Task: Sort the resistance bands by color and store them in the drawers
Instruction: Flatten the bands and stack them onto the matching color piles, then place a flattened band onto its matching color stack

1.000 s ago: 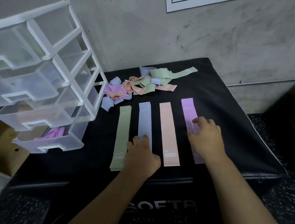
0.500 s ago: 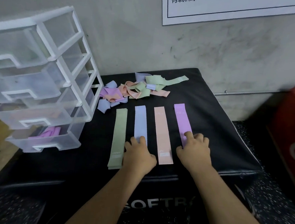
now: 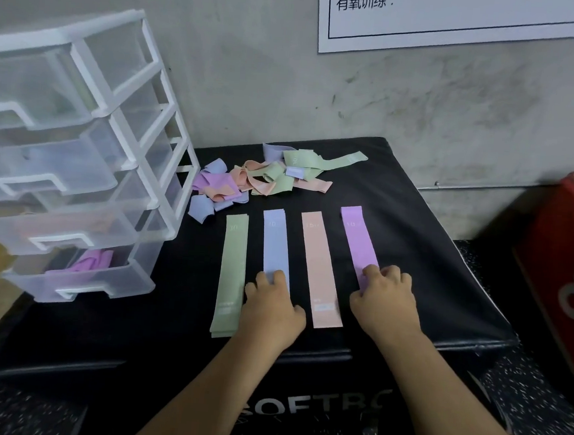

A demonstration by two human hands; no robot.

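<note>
Left hand (image 3: 271, 305) rests bent-fingered on the near end of the blue band (image 3: 276, 244), right hand (image 3: 387, 300) likewise on the purple band (image 3: 359, 240); pinching or pressing, I cannot tell. Tangled bands (image 3: 268, 181) lie at twelve o'clock, the drawer unit (image 3: 135, 160) at ten.
</note>
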